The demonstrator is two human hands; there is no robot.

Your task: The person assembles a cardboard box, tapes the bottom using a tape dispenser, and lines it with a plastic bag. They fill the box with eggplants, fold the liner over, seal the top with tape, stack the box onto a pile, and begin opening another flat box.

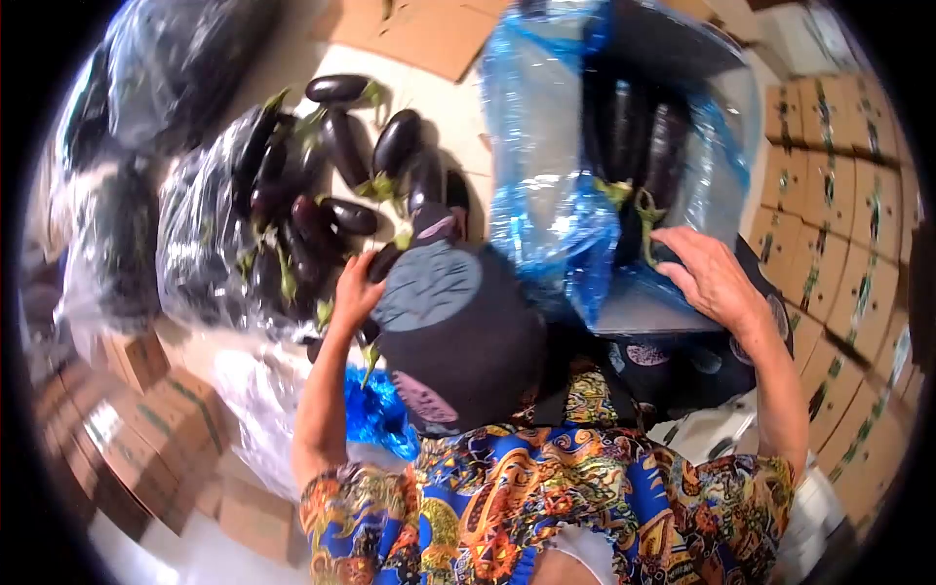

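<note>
My left hand (358,291) is beside my left knee, its thumb and fingers around the end of a dark purple eggplant (386,260). Part of that eggplant is hidden by the hand and the knee. On my right, a box lined with blue plastic film (536,185) holds eggplants (668,146) lying lengthwise, green stems toward me. Over the box's near right side, my right hand (712,278) has its fingers stretched and thumb apart. Its fingertips are close to a green stem (647,219); I cannot tell whether they touch it.
Several loose eggplants (341,146) lie on the floor at the left, spilling from a clear plastic bag (200,229). More filled bags (175,58) stand behind. Stacked cardboard cartons (829,205) line the right side, with others (146,429) at lower left. Blue plastic (378,409) lies by my left leg.
</note>
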